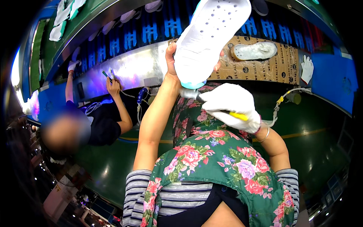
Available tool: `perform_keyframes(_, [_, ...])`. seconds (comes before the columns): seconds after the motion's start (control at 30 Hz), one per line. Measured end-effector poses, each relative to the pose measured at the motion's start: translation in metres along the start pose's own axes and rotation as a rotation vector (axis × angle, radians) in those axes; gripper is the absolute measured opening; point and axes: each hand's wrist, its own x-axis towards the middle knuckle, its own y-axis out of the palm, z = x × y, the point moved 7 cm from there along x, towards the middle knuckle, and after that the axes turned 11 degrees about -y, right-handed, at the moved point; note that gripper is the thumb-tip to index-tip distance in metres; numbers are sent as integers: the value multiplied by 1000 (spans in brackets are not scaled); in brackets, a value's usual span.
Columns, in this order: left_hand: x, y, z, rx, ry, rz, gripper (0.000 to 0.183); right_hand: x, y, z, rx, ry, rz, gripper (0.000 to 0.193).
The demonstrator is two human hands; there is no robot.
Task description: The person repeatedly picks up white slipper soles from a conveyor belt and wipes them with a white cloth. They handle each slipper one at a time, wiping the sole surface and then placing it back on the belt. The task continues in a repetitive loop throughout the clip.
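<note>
My left hand (172,62) is bare and wraps round a white shoe sole (204,49) from beneath. The sole is raised toward the top of the view, tilted, with small round holes in its upper part and a teal edge at its lower end. My right hand (232,106) wears a white glove and is closed round a brush (190,93) with pale bristles. Those bristles are slightly blurred and sit at the sole's lower end; I cannot tell whether they touch it. A yellow piece (239,115) shows between the gloved fingers.
Brown cardboard (261,68) on the bench bears another white sole (255,51). A loose white glove (306,69) lies to its right. Blue racks (149,32) line the bench's far side. A pale hose (278,108) runs near my right wrist. To the left, a co-worker (102,121) works.
</note>
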Motion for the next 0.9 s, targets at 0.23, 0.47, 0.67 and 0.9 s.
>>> perform_keyframes(0.23, [5, 5, -3, -22, -105, -61, 94, 7, -21, -2, -264, -25, -82, 24])
perform_keyframes(0.47, [2, 5, -8, -28, -182, -82, 89, 6, 0, 5, -14, -5, 63, 28])
perform_keyframes(0.67, [2, 6, -15, 134, -281, -3, 86, -5, 11, 2, -305, -174, 140, 41])
perform_keyframes(0.9, [3, 10, -26, 183, -196, -37, 92, 16, -6, -8, -104, 96, -95, 19])
